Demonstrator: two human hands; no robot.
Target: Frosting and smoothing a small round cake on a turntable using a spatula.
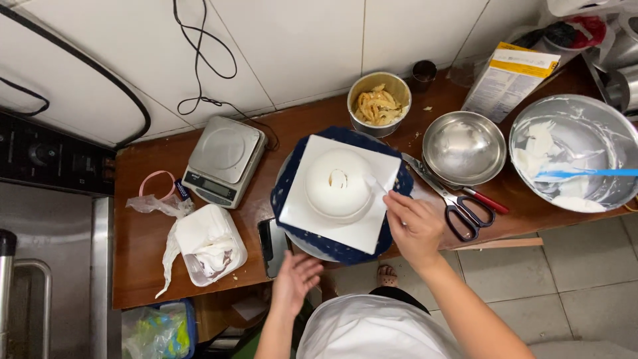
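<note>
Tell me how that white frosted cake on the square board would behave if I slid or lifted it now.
The white cake looks soft and easily marred: its cream coat seems fresh, with the right hand holding a tool against it. The square white board under it looks thin, so it may flex if lifted. It sits raised on a blue turntable, so a push could probably spin it.

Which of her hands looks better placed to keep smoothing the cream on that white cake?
Probably the right hand: it is at the white cake with a spatula touching its side. The left hand hangs open below the counter edge.
</note>
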